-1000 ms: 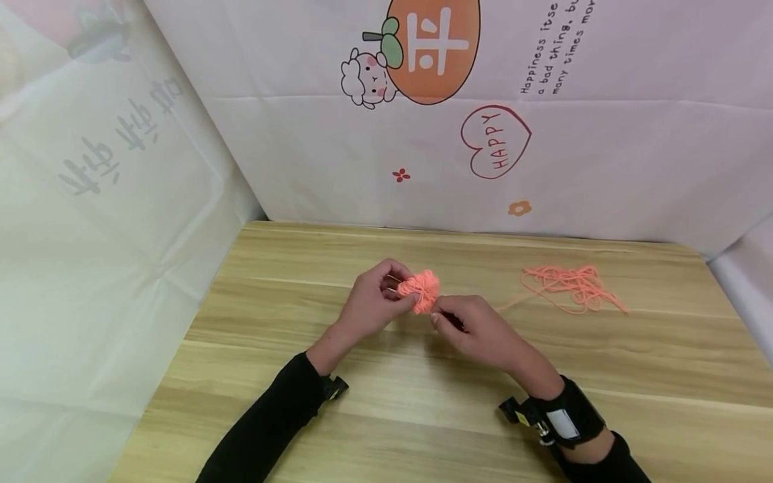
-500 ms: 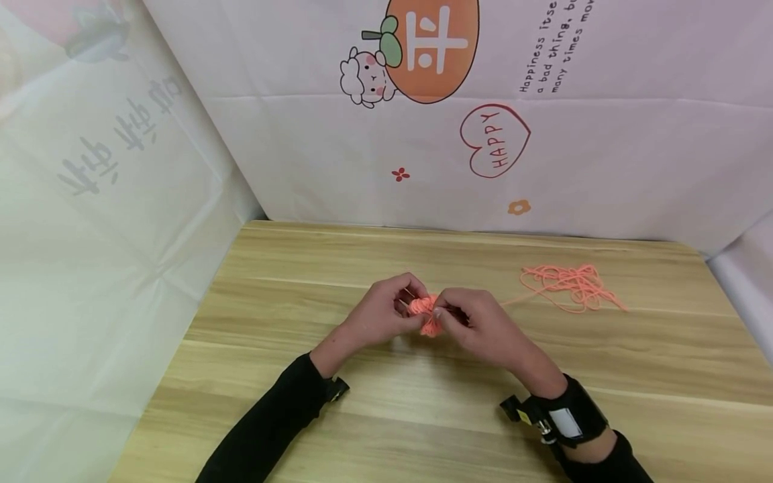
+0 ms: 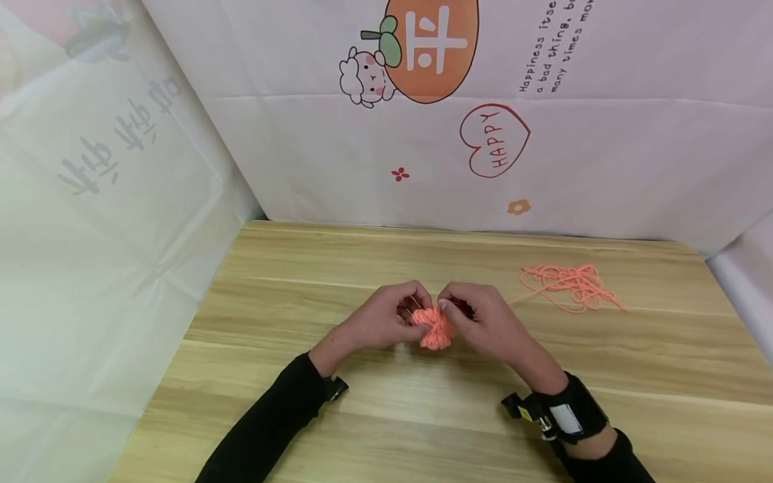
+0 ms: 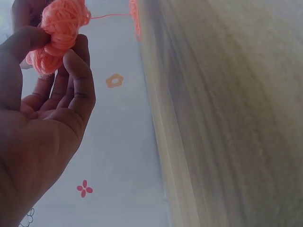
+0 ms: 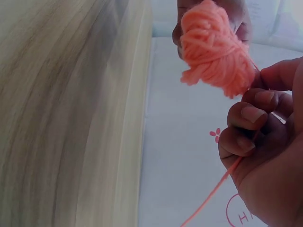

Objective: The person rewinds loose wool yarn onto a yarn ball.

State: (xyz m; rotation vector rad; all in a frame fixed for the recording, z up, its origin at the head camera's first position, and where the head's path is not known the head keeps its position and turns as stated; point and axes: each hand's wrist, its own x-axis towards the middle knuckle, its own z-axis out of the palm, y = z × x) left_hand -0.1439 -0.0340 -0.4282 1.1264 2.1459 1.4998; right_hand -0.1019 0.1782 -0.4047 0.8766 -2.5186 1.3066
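Note:
A small bundle of orange yarn (image 3: 433, 327) is held just above the wooden table (image 3: 302, 376), between both hands. My left hand (image 3: 386, 318) pinches the yarn bundle (image 4: 59, 26) with thumb and fingertips. My right hand (image 3: 477, 315) has its fingers curled round the yarn strand (image 5: 222, 179) that runs from the bundle (image 5: 215, 49) through its palm. That strand (image 3: 513, 300) leads right toward a loose pile of orange yarn (image 3: 570, 285) on the table.
A printed white sheet (image 3: 495, 141) with a "HAPPY" heart and a cartoon sheep hangs behind the table. Pale sheeting (image 3: 109, 235) covers the left side. Black sleeves and a wrist strap (image 3: 564, 416) sit near the front edge.
Both hands came together and sank slightly toward me. The bundle turned over and now hangs below the fingertips; the right hand moved up from beneath it to beside it.

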